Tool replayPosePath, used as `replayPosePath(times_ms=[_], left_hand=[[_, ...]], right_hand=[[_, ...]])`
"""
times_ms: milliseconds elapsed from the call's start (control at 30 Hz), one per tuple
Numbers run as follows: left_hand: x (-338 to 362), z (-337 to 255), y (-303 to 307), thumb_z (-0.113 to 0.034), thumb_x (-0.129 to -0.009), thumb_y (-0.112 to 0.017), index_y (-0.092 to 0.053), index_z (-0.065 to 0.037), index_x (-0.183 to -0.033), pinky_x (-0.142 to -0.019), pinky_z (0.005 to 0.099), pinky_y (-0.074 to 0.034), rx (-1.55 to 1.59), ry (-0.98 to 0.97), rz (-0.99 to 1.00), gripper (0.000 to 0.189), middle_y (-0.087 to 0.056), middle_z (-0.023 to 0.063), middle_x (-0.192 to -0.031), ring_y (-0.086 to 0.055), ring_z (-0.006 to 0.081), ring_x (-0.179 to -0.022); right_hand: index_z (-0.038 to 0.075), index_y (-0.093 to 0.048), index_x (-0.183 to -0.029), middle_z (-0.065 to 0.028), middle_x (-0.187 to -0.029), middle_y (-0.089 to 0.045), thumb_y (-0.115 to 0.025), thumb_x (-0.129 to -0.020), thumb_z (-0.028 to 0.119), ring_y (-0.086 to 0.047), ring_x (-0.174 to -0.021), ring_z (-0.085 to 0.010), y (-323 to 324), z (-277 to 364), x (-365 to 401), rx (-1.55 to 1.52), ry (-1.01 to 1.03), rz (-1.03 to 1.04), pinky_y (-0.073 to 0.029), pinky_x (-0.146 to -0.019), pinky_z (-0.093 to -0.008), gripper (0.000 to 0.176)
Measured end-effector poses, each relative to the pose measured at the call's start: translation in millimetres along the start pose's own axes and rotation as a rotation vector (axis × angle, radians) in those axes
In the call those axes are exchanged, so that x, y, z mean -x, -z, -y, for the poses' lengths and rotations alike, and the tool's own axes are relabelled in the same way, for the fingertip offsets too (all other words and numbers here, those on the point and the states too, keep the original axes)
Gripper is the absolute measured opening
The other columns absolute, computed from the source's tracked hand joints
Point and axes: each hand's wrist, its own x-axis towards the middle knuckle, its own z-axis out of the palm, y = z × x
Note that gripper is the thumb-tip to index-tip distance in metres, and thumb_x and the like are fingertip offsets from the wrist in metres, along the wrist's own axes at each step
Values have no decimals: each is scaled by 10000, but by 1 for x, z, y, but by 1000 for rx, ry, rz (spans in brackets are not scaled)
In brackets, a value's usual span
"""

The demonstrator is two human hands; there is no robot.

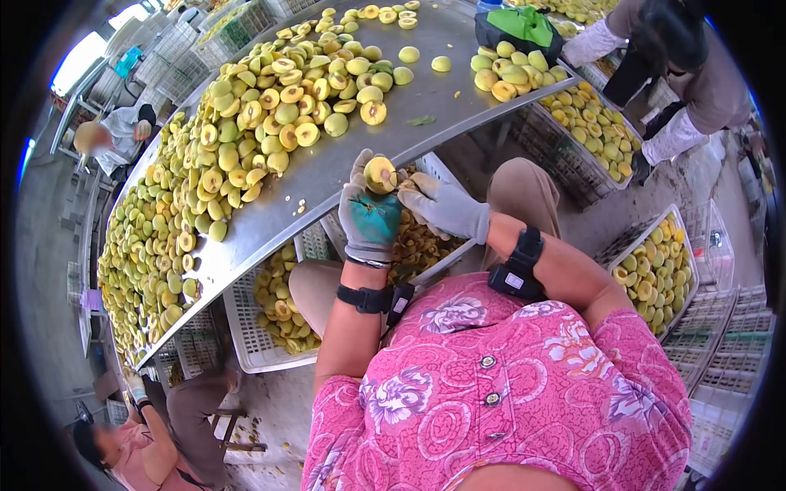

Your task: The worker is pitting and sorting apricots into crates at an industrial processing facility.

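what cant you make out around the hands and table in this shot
Head view:
Anything the right hand may pinch: too small.
Back of the fruit half in the left hand: turned away.
Middle of the crate below: behind both hands.
Far end of the metal table: cut off by top edge.

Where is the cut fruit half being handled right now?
In the head view, the cut fruit half is slightly above centre, in the gloved left hand, just left of the right hand and by the near edge of the metal table.
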Motion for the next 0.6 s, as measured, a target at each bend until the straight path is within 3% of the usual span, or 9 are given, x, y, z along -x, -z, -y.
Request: replayPosePath(times_ms=[67,100,167,200,267,400,467,600], left_hand=[[5,3,2,-248,-992,-430,-434,-38,-1328,-1000,484,-425,188,19,139,395,-533,158,-1228,-537,320,-1105],[7,5,0,-248,-992,-430,-434,-38,-1328,-1000,484,-425,193,15,137,395,-533,158,-1228,-537,320,-1105],[4,-8,3,-176,-997,-430,-453,-53,-1301,-942,398,-476,-13,-41,46,329,-548,116,-1165,-551,238,-1067],[5,-5,4,-176,-997,-430,-453,-53,-1301,-942,398,-476,-8,-44,43,329,-548,116,-1165,-551,238,-1067],[8,4,9,-243,-999,-464,-458,-60,-1297,-928,372,-480,-166,-134,-6,350,-546,90,-1165,-549,205,-1062],[3,2,18,-343,-994,-478,-473,-68,-1291,-921,352,-481,-243,-124,-12,405,-552,64,-1155,-551,182,-1060],[5,1,18,-419,-987,-460,-494,-48,-1264,-923,344,-480,-206,-44,-13,465,-563,65,-1150,-557,185,-1063],[16,-6,5,-434,-997,-424,-511,-16,-1234,-935,342,-474,-209,27,36,488,-575,80,-1154,-561,198,-1075]], right_hand=[[37,-508,-1117,-154,-945,-674,-493,-973,354,-669,-744,-304,3,-4,4,63,92,-81,-487,-633,-386,348],[37,-508,-1117,-154,-945,-674,-493,-973,354,-669,-744,-304,4,-14,-2,68,89,-78,-487,-633,-386,348],[16,-497,-1057,-177,-900,-655,-519,-961,337,-648,-763,-362,-8,-34,-33,323,470,-300,-477,-651,-406,336],[16,-497,-1057,-177,-900,-655,-519,-961,337,-648,-763,-362,-6,-33,-32,327,467,-295,-477,-651,-406,336],[6,-489,-1032,-200,-901,-641,-551,-945,318,-631,-816,-395,-4,-32,-27,431,483,-257,-478,-686,-416,330],[26,-487,-1039,-202,-904,-642,-588,-925,286,-634,-832,-385,-8,-20,-33,321,604,-281,-483,-690,-409,300],[55,-483,-1056,-191,-894,-642,-614,-900,244,-633,-830,-378,-9,-6,-28,422,848,-439,-486,-688,-418,278],[79,-480,-1077,-172,-884,-644,-626,-874,205,-632,-825,-373,-11,1,-37,370,791,-262,-491,-686,-419,280]])
